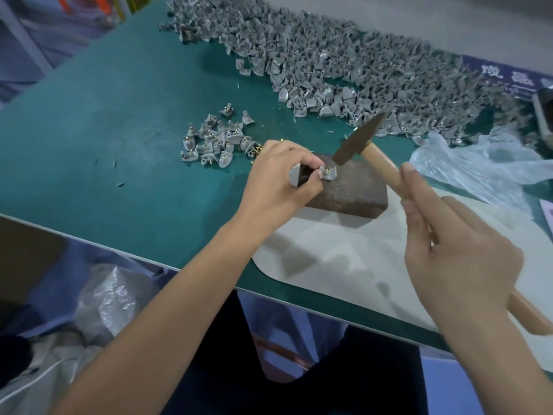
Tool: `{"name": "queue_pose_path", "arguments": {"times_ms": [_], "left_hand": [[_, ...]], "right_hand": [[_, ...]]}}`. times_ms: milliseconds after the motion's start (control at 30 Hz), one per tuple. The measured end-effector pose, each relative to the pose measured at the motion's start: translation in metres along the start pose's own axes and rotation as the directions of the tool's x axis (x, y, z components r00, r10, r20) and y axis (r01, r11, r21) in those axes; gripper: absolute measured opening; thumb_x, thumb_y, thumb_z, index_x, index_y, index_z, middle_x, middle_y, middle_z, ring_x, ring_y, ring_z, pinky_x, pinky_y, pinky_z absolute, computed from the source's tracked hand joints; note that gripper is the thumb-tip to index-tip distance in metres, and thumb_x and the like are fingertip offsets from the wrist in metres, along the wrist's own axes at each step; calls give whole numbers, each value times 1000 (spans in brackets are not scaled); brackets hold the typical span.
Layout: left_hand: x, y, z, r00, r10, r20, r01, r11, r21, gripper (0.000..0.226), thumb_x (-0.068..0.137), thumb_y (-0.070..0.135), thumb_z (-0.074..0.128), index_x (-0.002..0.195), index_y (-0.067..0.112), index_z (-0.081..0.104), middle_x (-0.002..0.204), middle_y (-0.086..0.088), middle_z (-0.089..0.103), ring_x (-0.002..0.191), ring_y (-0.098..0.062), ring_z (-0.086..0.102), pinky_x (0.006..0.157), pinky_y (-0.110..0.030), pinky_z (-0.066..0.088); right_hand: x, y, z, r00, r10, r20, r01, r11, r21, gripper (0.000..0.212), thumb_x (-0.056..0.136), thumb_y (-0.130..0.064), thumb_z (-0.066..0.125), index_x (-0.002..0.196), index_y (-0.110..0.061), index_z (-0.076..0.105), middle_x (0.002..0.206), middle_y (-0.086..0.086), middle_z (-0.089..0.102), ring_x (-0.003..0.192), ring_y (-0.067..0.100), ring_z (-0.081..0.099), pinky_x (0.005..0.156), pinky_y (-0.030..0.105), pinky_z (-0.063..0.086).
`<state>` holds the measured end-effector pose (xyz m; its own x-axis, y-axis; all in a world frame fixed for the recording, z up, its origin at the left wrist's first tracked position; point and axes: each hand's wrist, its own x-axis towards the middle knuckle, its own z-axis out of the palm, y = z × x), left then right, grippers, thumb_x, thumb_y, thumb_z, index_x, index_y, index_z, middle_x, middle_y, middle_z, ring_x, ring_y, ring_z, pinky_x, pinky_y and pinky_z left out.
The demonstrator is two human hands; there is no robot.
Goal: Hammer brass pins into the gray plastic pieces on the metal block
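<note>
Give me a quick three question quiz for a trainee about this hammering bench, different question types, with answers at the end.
1. True or false: the hammer head is touching the brass pin.
2. Which hand steadies the gray plastic piece on the metal block?
A. left hand
B. right hand
3. Fill in: the small pile of pinned pieces lies to the ___ of the block.

Key: 1 false, it is raised just above; 2 A; 3 left.
</note>
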<state>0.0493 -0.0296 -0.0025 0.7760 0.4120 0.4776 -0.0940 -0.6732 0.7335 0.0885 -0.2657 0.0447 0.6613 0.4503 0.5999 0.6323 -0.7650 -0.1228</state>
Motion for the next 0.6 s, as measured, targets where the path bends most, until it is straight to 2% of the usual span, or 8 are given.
{"name": "queue_pose_path", "arguments": {"times_ms": [200,267,367,500,600], "left_hand": [[-1,-1,2,1000,-1,5,1,1000,-4,6,86,19,74,90,21,76,96,8,71,102,-20,56,94,-36,45],[-1,-1,2,1000,0,-14,0,1000,-10,5,86,18,75,90,21,77,95,7,71,101,-20,57,93,-36,45],[-1,0,3,1000,-5,-5,5,1000,-23,5,86,16,75,90,19,77,95,5,71,101,-21,57,92,-37,45],[-2,1,3,1000,-6,-25,5,999,-38,4,85,18,76,89,17,77,96,2,72,101,-23,57,93,-36,45],[-1,1,3,1000,-10,-17,10,999,-46,5,86,17,76,90,15,78,96,2,72,102,-23,57,93,-32,44]], "right_hand": [[-2,-1,3,1000,5,-11,-5,1000,-6,42,106,-26,55,146,-38,59,78,1,63,51,31,48,47,29,33],[0,-1,4,999,-25,29,25,1000,-12,40,106,-29,54,144,-39,60,75,1,62,49,30,45,47,27,32],[6,-1,2,1000,-7,9,7,1000,22,38,107,-30,54,143,-39,62,78,1,66,52,35,53,46,32,40],[10,-1,-1,998,-51,36,51,999,12,39,104,-31,55,141,-40,62,75,1,64,51,35,54,47,29,37],[15,-1,-3,999,-31,21,30,999,27,38,106,-33,52,142,-39,62,78,1,66,52,36,56,46,34,42]]}}
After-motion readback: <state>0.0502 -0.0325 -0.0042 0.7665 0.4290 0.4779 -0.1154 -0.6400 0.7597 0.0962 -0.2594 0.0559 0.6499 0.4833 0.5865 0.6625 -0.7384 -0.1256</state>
